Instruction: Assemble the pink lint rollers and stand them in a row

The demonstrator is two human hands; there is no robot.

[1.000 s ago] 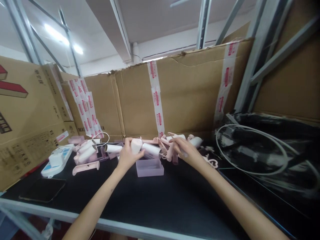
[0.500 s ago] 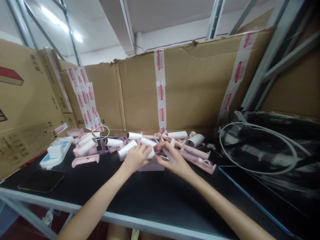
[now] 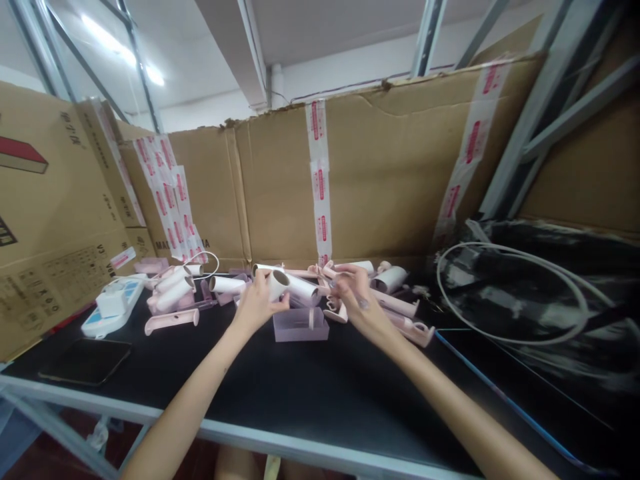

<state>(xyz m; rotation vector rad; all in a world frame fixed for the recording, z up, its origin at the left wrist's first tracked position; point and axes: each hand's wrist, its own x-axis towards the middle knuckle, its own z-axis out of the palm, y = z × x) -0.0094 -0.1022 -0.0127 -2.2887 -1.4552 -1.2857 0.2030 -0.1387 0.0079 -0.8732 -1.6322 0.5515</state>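
I see my left hand (image 3: 256,303) wrapped around a short white tube (image 3: 277,285), thumb below and fingers over the top, with the open end turned toward me, lifted just above a small clear purple tray (image 3: 300,328) that sits on the black table (image 3: 310,393). My right hand (image 3: 356,297) is raised just beside it, fingers pinched together around something small and pink; I cannot tell exactly what the piece is, since the fingers cover most of it. The tube reads to me as a hollow, thin-walled roll, so I judge it light and fairly stiff along its length but easy to dent if squeezed hard across the middle. Its surface looks smooth and possibly a little slippery, so a grip around the barrel near one end, as my left hand has it, seems the safest hold, leaving the open mouth free. Behind both hands lies a loose heap of similar white tubes (image 3: 227,285) and long pink handles (image 3: 171,321), touching and overlapping one another against the cardboard wall (image 3: 390,180). Those handles look like rigid moulded plastic, light as well, and best taken by the shaft. Off to the left rest a white and blue power strip (image 3: 111,307) and a dark phone (image 3: 85,361), well apart from my hands.
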